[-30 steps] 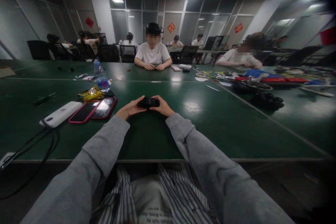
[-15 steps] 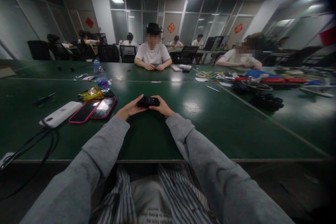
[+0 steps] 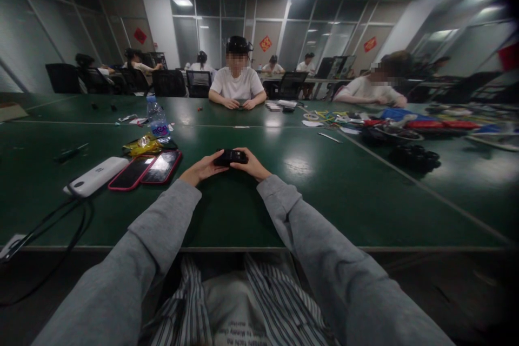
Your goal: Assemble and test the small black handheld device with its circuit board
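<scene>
Between my two hands, over the green table, is a small black box-shaped device with a glossy face; its exact kind is too dark to make out. My left hand grips its left end, thumb on top and fingers underneath. The right end is held by my right hand, with the thumb at the near edge and the fingers bent over the far side. To the left of my left hand lie two phones in red-rimmed cases, the nearer to it being a phone with a bright reflection.
Farther left are a white power bank with black cables, a screwdriver, a yellow packet and a water bottle. A pen, cables and black parts lie to the right. A person sits opposite.
The black device has tilted slightly in my hands, so its face looks different. Both hands keep their hold. The whole view has shifted a little.
</scene>
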Available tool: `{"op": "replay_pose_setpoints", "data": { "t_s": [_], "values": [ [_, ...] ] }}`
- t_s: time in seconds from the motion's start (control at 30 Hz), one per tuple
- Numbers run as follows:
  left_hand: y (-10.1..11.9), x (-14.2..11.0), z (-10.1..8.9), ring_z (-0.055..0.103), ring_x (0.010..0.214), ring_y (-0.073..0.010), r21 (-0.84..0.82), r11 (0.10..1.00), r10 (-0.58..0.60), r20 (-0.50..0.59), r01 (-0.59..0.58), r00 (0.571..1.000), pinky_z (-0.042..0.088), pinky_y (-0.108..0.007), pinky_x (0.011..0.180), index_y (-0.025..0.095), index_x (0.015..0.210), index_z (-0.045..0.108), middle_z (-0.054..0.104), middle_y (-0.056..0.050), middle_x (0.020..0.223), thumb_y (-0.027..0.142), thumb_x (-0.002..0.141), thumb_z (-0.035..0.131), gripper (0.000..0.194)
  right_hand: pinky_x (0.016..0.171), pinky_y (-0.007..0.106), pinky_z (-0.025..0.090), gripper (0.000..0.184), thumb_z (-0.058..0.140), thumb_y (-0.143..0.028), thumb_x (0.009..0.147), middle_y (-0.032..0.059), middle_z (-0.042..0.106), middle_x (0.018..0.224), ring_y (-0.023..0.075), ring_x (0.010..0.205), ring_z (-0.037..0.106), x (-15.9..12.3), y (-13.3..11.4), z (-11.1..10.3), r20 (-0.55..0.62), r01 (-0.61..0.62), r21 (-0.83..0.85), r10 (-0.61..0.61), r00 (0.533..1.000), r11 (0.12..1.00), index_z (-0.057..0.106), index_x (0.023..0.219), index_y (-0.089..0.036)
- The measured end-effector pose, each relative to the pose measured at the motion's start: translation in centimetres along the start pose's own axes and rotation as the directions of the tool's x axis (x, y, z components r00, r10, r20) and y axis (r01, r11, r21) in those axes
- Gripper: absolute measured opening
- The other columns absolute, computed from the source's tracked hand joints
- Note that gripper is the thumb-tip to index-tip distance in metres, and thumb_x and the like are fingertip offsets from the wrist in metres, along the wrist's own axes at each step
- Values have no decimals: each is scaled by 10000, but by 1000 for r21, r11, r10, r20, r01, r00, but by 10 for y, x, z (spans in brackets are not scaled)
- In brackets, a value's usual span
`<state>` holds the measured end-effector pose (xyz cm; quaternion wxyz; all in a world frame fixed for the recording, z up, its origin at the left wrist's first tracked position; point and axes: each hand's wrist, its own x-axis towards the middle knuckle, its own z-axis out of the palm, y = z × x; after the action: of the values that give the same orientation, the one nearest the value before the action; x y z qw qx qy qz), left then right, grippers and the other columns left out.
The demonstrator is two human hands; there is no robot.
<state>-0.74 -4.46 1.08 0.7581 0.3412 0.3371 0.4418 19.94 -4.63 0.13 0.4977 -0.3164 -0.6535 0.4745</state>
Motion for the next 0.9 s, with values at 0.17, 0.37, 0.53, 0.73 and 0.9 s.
{"op": "replay_pose_setpoints", "data": {
  "t_s": [0.17, 0.37, 0.53, 0.73, 0.9],
  "values": [
    [1, 0, 3, 677, 907, -219, -13, 1000, 22, -14, -22, 1000, 573, -360, 843, 103, 1103, 603, 681, -135, 962, 285, 845, 646, 319, 839, 419, 544, 431, 722, -531, 691, 41, 613, 919, 200, 911, 599, 3, -1, 2, -2, -220, 304, 231, 973, 927, 579, 941, -210],
    [2, 1, 1, 682, 887, -216, -19, 999, 39, -15, -39, 999, 573, -370, 844, 96, 1126, 590, 679, -142, 971, 303, 841, 653, 358, 776, 371, 583, 328, 745, -418, 718, 54, 658, 904, 199, 890, 620, 6, 1, -3, 22, -307, 494, 341, 940, 814, 602, 903, -188],
    [0, 5, -2, 680, 890, -218, -10, 999, 49, -33, -49, 998, 563, -377, 861, 85, 1123, 593, 682, -145, 941, 302, 845, 649, 357, 763, 372, 584, 270, 745, -364, 729, 43, 662, 870, 190, 850, 626, 6, 3, -4, -6, -301, 495, 350, 937, 815, 606, 883, -191],
    [-1, 6, -4, 678, 895, -215, 5, 998, 57, -34, -57, 998, 552, -374, 877, 79, 1120, 599, 685, -144, 930, 302, 837, 659, 365, 779, 409, 581, 270, 751, -368, 723, 40, 650, 870, 208, 868, 627, 5, 5, -4, -29, -281, 485, 337, 941, 828, 589, 863, -203],
    [1, 4, 0, 673, 929, -230, 21, 998, 63, -23, -63, 998, 535, -395, 907, 96, 1089, 614, 687, -149, 962, 350, 813, 683, 382, 794, 426, 574, 267, 726, -380, 749, 45, 635, 880, 213, 883, 626, 6, 8, -4, -45, -269, 466, 326, 944, 843, 579, 888, -206]
  ]
}}
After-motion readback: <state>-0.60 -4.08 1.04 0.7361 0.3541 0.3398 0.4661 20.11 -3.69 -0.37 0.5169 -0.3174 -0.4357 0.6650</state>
